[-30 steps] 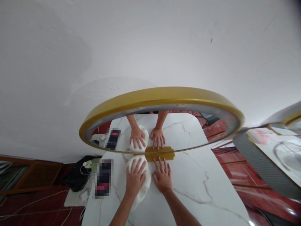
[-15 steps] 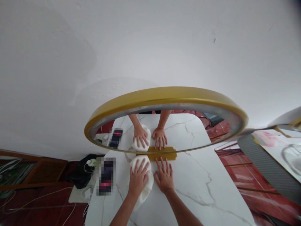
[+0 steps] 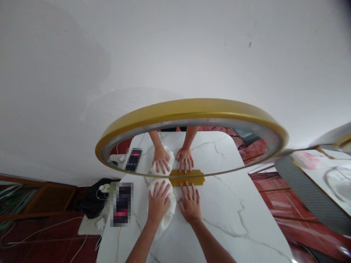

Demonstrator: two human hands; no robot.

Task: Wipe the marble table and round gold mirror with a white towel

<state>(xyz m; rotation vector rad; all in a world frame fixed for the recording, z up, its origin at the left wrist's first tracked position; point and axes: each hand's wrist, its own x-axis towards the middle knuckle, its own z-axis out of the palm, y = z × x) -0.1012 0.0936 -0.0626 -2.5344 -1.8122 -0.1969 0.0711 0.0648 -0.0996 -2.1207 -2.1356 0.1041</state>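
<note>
My left hand [image 3: 159, 202] lies flat on a bunched white cloth [image 3: 169, 210], fingers stretched out and slightly apart. The cloth rests on the white marbled table [image 3: 225, 208] and meets the left part of a gold base [image 3: 189, 180]. That base sits under a round gold-framed mirror [image 3: 197, 109]. Just right of the cloth, my right hand [image 3: 191, 204] is spread palm down, its fingertips at the base's front edge. Both hands, the cloth and the tabletop are reflected in the glass. The hands' palm sides are hidden.
A phone-like dark device [image 3: 122, 204], blurred out, lies on the table's left side. Beyond it are a black bag [image 3: 91, 201], cables and a white charger [image 3: 101, 223]. A white wall [image 3: 175, 47] rises behind the mirror. Another table [image 3: 307, 186] stands right, over red tiled floor.
My left hand and the cloth have shifted slightly left and forward, covering more of the base's left end. My right hand stays in nearly the same place. The view has drifted a little.
</note>
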